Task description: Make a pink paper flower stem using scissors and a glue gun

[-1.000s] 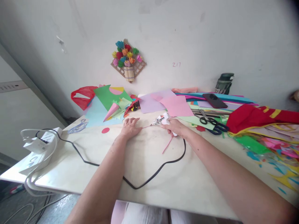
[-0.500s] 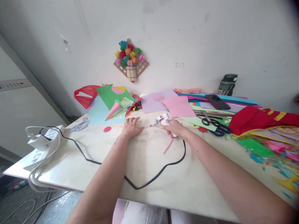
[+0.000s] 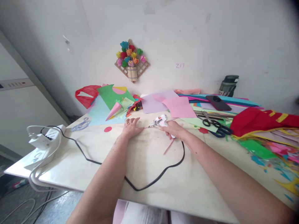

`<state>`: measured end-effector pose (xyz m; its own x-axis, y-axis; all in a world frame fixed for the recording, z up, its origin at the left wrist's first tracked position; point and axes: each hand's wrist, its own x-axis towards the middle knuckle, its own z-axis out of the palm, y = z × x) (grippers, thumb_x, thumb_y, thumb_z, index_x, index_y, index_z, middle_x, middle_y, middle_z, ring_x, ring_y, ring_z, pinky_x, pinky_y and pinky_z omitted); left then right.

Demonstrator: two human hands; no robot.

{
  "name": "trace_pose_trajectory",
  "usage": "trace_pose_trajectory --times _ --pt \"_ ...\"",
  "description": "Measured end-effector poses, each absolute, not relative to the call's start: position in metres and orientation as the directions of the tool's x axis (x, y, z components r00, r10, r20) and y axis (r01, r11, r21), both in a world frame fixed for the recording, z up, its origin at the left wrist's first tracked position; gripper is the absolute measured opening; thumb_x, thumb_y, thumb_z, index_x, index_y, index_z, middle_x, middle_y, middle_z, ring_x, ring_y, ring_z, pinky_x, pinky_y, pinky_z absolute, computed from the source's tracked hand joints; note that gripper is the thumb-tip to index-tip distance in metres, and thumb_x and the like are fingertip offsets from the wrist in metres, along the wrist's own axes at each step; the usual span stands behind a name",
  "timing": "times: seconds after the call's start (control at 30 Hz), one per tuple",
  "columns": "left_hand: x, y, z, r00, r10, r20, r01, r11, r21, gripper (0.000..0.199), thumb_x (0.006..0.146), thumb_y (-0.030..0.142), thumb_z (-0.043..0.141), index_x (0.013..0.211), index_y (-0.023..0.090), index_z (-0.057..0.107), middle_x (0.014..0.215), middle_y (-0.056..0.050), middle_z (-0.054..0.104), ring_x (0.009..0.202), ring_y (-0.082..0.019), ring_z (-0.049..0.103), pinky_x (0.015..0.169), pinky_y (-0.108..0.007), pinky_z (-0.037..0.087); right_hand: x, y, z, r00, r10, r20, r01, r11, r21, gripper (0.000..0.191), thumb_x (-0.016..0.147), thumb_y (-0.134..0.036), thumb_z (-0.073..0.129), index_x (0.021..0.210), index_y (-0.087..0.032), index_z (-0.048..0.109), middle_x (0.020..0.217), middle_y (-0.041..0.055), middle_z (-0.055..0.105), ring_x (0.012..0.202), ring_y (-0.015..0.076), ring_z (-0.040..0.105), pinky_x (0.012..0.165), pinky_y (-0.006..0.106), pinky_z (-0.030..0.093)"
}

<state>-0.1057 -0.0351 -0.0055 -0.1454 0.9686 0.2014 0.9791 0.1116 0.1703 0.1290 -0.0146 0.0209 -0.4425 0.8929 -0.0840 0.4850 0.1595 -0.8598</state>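
Observation:
My right hand (image 3: 173,128) is closed around a white hot glue gun (image 3: 163,121), its nozzle pointing left. Some crinkled, silvery wrapping (image 3: 154,122) covers the front of the gun. My left hand (image 3: 131,127) rests on the table with its fingers apart and its thumb stretched toward the nozzle. A bit of thin pink strip seems to lie by that thumb, too small to make out clearly. Below my right hand lies a narrow pink paper strip (image 3: 168,147). The gun's black cord (image 3: 161,175) loops across the table and under my left forearm.
Left: a white power strip (image 3: 54,134), a red paper circle (image 3: 107,129), a pink paper cone (image 3: 114,110). Behind are a green sheet (image 3: 114,95) and pink paper (image 3: 181,106). Right: scissors (image 3: 217,126), a phone (image 3: 218,102), a red bag (image 3: 254,121), a bottle (image 3: 229,85).
The glue gun in my right hand has moved slightly left, its nozzle closer to my left thumb. My left hand has stayed about where it was. The view has shifted a little.

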Motion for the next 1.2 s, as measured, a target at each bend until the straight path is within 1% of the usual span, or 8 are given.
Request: trace_pose_trajectory --times 0.23,0.37,0.63,0.8,1.2 --pt "-0.103 -0.037 -0.003 -0.167 0.973 0.157 0.978 0.143 0.153 0.065 0.066 0.062 0.038 0.125 0.036 0.029 0.129 0.0 0.033 0.12 -0.03 0.018 0.097 -0.043 0.018 0.127 -0.016 0.021 -0.448 0.891 -0.076 0.5 0.179 -0.847 0.026 0.069 -0.039 0.057 0.069 -0.013 0.052 0.046 -0.0014 0.051 0.032 0.0071 0.046 0.031 0.016 0.033" --pt "-0.103 -0.037 -0.002 -0.173 0.976 0.135 0.978 0.154 0.137 0.063 0.066 0.061 0.037 0.124 0.038 0.029 0.13 0.001 0.033 0.121 -0.029 0.018 0.096 -0.043 0.02 0.126 -0.018 0.022 -0.443 0.894 -0.073 0.511 0.185 -0.84 0.028 0.069 -0.04 0.057 0.068 -0.013 0.052 0.046 -0.0013 0.051 0.032 0.007 0.046 0.032 0.016 0.033" --pt "-0.102 -0.036 -0.001 -0.172 0.976 0.135 0.978 0.152 0.143 0.059 0.068 0.056 0.038 0.123 0.036 0.032 0.13 0.001 0.033 0.121 -0.029 0.019 0.097 -0.044 0.017 0.122 -0.022 0.026 -0.44 0.895 -0.07 0.529 0.195 -0.826 0.031 0.068 -0.043 0.057 0.068 -0.013 0.053 0.045 -0.0021 0.051 0.03 0.0054 0.043 0.032 0.016 0.032" --pt "-0.102 -0.036 -0.001 -0.166 0.978 0.127 0.978 0.146 0.15 0.058 0.068 0.053 0.038 0.122 0.035 0.033 0.13 0.001 0.034 0.121 -0.028 0.019 0.097 -0.044 0.016 0.12 -0.023 0.026 -0.448 0.891 -0.077 0.545 0.203 -0.814 0.032 0.068 -0.044 0.057 0.068 -0.013 0.053 0.047 -0.0011 0.052 0.031 0.0051 0.044 0.031 0.015 0.03" --pt "-0.103 -0.035 -0.002 -0.155 0.98 0.125 0.978 0.134 0.161 0.055 0.068 0.05 0.039 0.121 0.034 0.035 0.129 0.001 0.035 0.121 -0.027 0.02 0.097 -0.043 0.018 0.116 -0.021 0.023 -0.473 0.879 -0.064 0.518 0.218 -0.827 0.03 0.069 -0.042 0.057 0.07 -0.012 0.054 0.045 -0.0016 0.05 0.032 0.0063 0.046 0.033 0.016 0.033"
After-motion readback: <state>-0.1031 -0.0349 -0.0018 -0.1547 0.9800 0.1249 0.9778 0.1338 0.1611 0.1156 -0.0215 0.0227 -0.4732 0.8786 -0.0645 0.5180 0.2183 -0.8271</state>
